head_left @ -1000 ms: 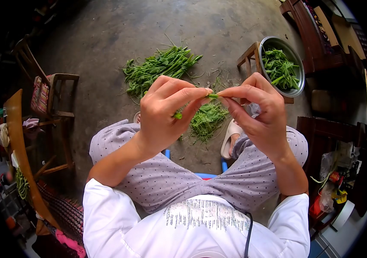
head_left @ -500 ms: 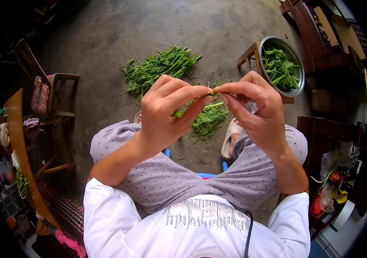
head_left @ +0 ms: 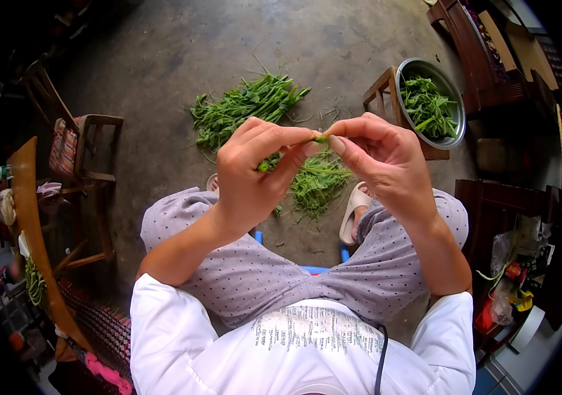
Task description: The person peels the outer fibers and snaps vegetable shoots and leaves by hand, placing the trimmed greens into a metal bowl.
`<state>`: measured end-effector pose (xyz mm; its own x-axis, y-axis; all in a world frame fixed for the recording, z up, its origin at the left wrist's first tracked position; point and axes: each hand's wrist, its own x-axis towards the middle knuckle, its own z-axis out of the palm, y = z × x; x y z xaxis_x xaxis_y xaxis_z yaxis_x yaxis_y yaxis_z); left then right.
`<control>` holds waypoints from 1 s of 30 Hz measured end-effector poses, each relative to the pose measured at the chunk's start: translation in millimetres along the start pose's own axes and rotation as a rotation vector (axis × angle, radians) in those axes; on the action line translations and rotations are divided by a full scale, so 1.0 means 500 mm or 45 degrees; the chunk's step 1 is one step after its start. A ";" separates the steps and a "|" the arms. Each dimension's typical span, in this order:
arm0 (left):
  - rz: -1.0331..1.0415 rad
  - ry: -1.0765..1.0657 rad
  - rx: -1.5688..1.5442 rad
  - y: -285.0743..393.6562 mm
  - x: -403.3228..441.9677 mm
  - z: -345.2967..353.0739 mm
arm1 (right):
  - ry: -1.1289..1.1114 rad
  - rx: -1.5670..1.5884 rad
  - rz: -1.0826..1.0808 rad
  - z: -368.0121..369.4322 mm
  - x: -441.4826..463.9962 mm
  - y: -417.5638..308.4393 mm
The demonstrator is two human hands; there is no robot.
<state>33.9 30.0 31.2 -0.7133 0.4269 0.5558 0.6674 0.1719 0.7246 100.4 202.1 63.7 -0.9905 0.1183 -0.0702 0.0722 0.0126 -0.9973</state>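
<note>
Fingertips draw closer along a green stem. My left hand and right hand pinch it, little showing between

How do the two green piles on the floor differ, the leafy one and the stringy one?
The leafy pile shows leaves and thicker stems, while the stringy pile is mostly thin, tangled strands. The leafy pile looks larger, the stringy pile smaller. The leafy pile lies farther forward; the stringy pile is nearer the right slipper. Both are green and lie on the floor.
</note>
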 end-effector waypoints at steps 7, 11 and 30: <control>-0.673 -0.028 -0.966 -0.019 0.006 -0.004 | -0.090 -0.150 -0.028 -0.015 0.008 -0.006; -0.986 -0.050 -1.249 -0.049 0.017 -0.031 | -0.400 0.201 0.099 -0.049 0.013 -0.022; -1.126 0.015 -1.089 -0.082 0.026 -0.031 | -0.678 1.275 -0.359 -0.157 0.006 -0.072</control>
<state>-5.9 14.7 15.0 -0.8539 0.4499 -0.2616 -0.3982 -0.2412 0.8850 103.8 279.8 101.2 -0.8978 -0.1978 0.3934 -0.0476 -0.8446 -0.5332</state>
